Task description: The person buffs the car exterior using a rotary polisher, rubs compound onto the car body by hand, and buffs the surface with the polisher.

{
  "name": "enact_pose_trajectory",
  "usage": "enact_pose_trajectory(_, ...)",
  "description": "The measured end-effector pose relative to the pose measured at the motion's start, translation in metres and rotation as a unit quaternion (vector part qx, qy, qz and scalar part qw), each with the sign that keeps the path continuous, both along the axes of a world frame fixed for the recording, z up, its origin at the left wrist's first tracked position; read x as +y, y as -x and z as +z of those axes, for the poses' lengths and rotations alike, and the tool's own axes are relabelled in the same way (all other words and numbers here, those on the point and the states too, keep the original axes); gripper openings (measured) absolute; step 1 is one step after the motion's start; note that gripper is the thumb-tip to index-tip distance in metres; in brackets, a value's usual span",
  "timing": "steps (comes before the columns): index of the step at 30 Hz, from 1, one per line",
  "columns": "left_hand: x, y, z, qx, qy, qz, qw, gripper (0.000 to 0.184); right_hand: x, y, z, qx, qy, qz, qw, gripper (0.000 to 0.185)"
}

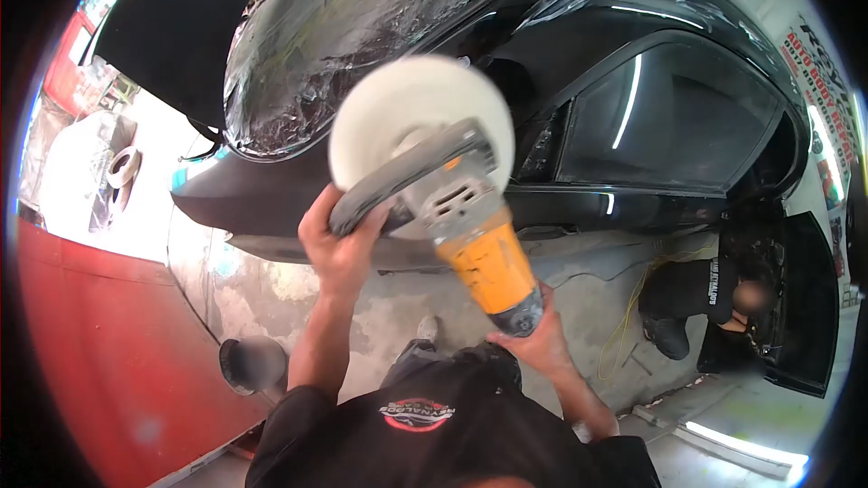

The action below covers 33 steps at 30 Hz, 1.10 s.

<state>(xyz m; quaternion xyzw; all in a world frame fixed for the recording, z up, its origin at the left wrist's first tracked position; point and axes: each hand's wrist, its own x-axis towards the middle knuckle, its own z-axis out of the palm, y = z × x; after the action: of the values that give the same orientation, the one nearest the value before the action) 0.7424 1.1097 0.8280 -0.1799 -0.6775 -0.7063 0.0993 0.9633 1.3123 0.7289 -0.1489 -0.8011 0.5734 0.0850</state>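
Note:
In the middle of the head view I hold up a car polisher (pixel 493 262) with a yellow and grey body and a round white pad (pixel 380 108). My left hand (pixel 342 239) is closed around the end of its dark front handle. My right hand (pixel 540 339) wraps the dark rear end of the body. Behind the pad stands a black car (pixel 271 208); the pad overlaps it in view, and I cannot tell whether they touch. Clear plastic film (pixel 334 27) covers the windshield opening area. Whitish smears mark the roof (pixel 565 0).
A red panel (pixel 99 334) stands on the left, near a dark cylindrical bin (pixel 249 364). At right, a person in black (pixel 687 294) crouches by a detached-looking black door (pixel 809 298). A yellow cord (pixel 637 307) lies on the concrete floor.

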Motion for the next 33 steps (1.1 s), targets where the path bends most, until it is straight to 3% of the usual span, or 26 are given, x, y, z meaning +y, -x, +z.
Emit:
enact_pose_trajectory(4, 0.045, 0.028, 0.015, 0.033, -0.039, -0.061, 0.997, 0.017, 0.020, 0.005, 0.032, 0.004, 0.048, -0.096, 0.994, 0.105)
enact_pose_trajectory(7, 0.041, 0.028, 0.004, 0.058, -0.055, -0.066, 0.995, 0.016, 0.027, 0.004, 0.025, 0.019, -0.023, -0.070, 0.997, 0.106)
enact_pose_trajectory(12, -0.031, -0.001, -0.057, -0.008, -0.052, 0.004, 0.999, 0.018, -0.001, 0.001, -0.005, -0.080, -0.033, 0.012, 0.996, 0.107)
enact_pose_trajectory(16, -0.055, -0.020, -0.065, -0.045, -0.099, 0.021, 0.994, 0.019, -0.006, 0.009, -0.004, -0.118, 0.007, 0.054, 0.992, 0.109)
enact_pose_trajectory(22, 0.019, 0.005, 0.019, 0.032, 0.034, 0.015, 0.999, 0.019, 0.029, 0.003, 0.033, -0.032, 0.021, -0.013, 0.999, 0.104)
enact_pose_trajectory(24, 0.059, 0.018, 0.057, 0.046, -0.009, -0.037, 0.998, 0.014, 0.042, 0.005, 0.054, -0.023, 0.025, -0.064, 0.997, 0.102)
enact_pose_trajectory(27, 0.115, 0.041, 0.107, 0.104, 0.009, -0.090, 0.990, 0.021, 0.064, 0.015, 0.102, -0.009, 0.018, -0.135, 0.991, 0.100)
enact_pose_trajectory(28, 0.135, 0.052, 0.112, 0.120, -0.045, -0.123, 0.984, 0.019, 0.073, 0.020, 0.111, 0.017, 0.015, -0.142, 0.990, 0.098)
enact_pose_trajectory(30, 0.144, 0.056, 0.128, 0.097, -0.005, -0.143, 0.985, 0.012, 0.080, 0.023, 0.118, 0.022, 0.013, -0.164, 0.986, 0.098)
enact_pose_trajectory(31, 0.152, 0.063, 0.115, 0.097, -0.078, -0.154, 0.980, 0.014, 0.078, 0.026, 0.119, 0.006, 0.010, -0.181, 0.983, 0.099)
enact_pose_trajectory(33, 0.132, 0.060, 0.101, 0.156, -0.048, -0.089, 0.983, 0.019, 0.070, 0.030, 0.111, 0.014, -0.024, -0.147, 0.989, 0.101)
